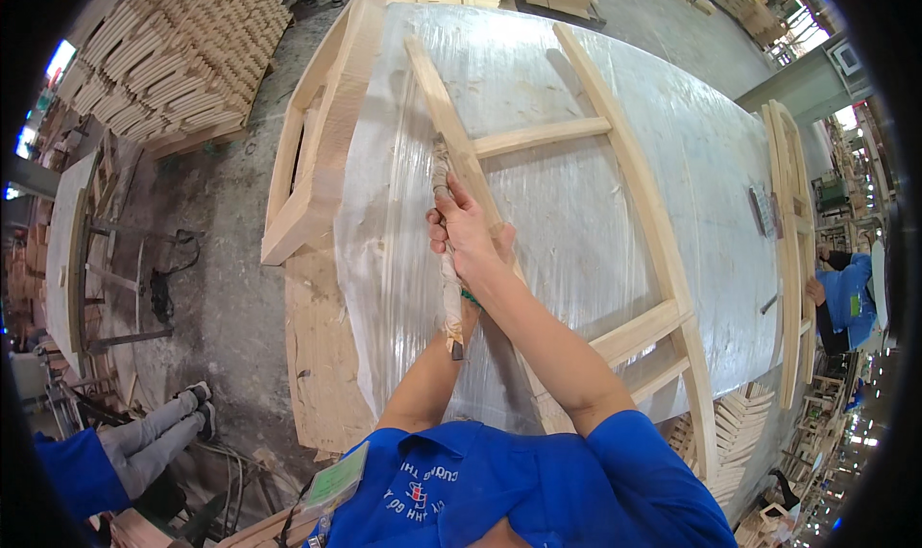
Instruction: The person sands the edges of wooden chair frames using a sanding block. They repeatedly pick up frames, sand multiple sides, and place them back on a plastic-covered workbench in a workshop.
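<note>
A pale wooden frame (pixel 634 193) with two long rails and cross pieces lies on a table wrapped in clear plastic film (pixel 576 68). My right hand (pixel 461 226) is shut around a long tape-wrapped hand tool (pixel 449 303) that lies along the frame's left rail (pixel 432 87). Its dark tip points toward me. My left forearm reaches up under my right forearm. My left hand (pixel 503 243) is mostly hidden beneath the right wrist, with only a few fingers showing on the rail.
Another wooden frame (pixel 322 135) leans on the table's left edge, and a third (pixel 792 221) stands at the right edge. Stacked wooden parts (pixel 173 48) fill the upper left. A person in blue (pixel 845 298) works at the right. Another person's grey-trousered legs (pixel 154 433) rest lower left.
</note>
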Demonstrator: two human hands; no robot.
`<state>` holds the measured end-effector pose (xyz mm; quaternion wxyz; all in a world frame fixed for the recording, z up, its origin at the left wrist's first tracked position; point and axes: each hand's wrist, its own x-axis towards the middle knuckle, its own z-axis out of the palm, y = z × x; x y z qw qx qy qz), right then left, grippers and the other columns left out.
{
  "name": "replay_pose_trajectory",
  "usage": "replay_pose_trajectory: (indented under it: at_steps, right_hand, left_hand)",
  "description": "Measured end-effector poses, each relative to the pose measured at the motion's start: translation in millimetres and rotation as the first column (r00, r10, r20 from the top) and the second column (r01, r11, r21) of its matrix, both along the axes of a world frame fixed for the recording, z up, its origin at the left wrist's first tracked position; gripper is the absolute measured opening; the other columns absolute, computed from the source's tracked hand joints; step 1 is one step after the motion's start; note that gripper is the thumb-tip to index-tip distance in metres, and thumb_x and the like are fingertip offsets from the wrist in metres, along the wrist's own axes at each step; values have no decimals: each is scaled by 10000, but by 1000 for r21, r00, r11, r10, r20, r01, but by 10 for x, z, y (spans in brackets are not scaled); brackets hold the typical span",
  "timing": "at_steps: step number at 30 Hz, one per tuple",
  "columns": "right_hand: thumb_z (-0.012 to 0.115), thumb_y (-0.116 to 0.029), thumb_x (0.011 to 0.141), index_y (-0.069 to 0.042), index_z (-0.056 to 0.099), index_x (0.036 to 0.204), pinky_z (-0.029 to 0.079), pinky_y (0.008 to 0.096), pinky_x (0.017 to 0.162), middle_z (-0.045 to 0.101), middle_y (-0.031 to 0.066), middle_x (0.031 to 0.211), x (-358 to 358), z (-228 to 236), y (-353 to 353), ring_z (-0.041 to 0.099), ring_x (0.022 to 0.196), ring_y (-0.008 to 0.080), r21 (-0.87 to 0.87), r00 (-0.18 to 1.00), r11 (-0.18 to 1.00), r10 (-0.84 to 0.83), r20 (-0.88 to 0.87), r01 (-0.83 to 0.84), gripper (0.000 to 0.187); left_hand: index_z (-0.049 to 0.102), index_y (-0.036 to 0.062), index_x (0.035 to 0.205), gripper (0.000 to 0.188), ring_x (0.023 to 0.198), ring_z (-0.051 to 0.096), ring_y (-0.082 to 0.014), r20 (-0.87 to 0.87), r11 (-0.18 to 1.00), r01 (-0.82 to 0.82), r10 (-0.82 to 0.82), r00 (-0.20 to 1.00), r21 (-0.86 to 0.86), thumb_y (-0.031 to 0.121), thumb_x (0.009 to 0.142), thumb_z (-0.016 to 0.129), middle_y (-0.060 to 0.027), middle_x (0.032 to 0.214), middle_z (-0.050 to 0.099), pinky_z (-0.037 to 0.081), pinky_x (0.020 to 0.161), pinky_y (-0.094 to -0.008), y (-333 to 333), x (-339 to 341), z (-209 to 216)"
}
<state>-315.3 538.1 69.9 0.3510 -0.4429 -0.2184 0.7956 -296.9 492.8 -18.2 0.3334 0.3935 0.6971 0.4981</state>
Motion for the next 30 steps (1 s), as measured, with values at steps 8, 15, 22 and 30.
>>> replay_pose_trajectory:
  at_steps: [8, 15, 22, 30]
  right_hand:
    - [537, -159, 966, -232, 358, 1434, 346, 245, 380, 507, 43, 732, -59, 21, 86, 425, 477, 98, -13, 999, 999, -36, -41, 35, 507]
    - [524, -123, 959, -216, 395, 1396, 359, 263, 368, 510, 53, 708, -244, 67, 166, 443, 455, 115, -66, 993, 993, -105, -47, 102, 464]
    - [521, -99, 946, -233, 338, 1466, 356, 266, 366, 525, 53, 701, -189, -58, 209, 450, 457, 112, 28, 1000, 1000, -4, -17, 4, 567]
    - [534, -146, 957, -240, 296, 1485, 332, 246, 375, 507, 35, 715, 17, 47, -105, 421, 476, 87, 35, 991, 992, 126, -36, -125, 587]
  left_hand:
    - [290, -48, 1389, 787, 1164, 422, -327, -63, 997, -50, 47, 997, -55, 376, 835, 655, -218, 1292, 429, 343, 984, -405, 30, -8, 110]
    - [206, -46, 1451, 889, 1243, 376, -359, -93, 981, -78, 62, 994, -176, 371, 809, 659, -241, 1378, 376, 302, 1041, -424, 173, 80, 253]
    - [140, -33, 1470, 984, 1322, 272, -346, -92, 983, -109, 123, 988, 151, 370, 786, 721, -222, 1451, 280, 232, 1093, -428, 119, 8, 22]
    - [192, -30, 1445, 939, 1296, 306, -336, -8, 996, -59, 60, 998, 69, 379, 793, 730, -214, 1427, 312, 264, 1072, -423, -30, -66, 23]
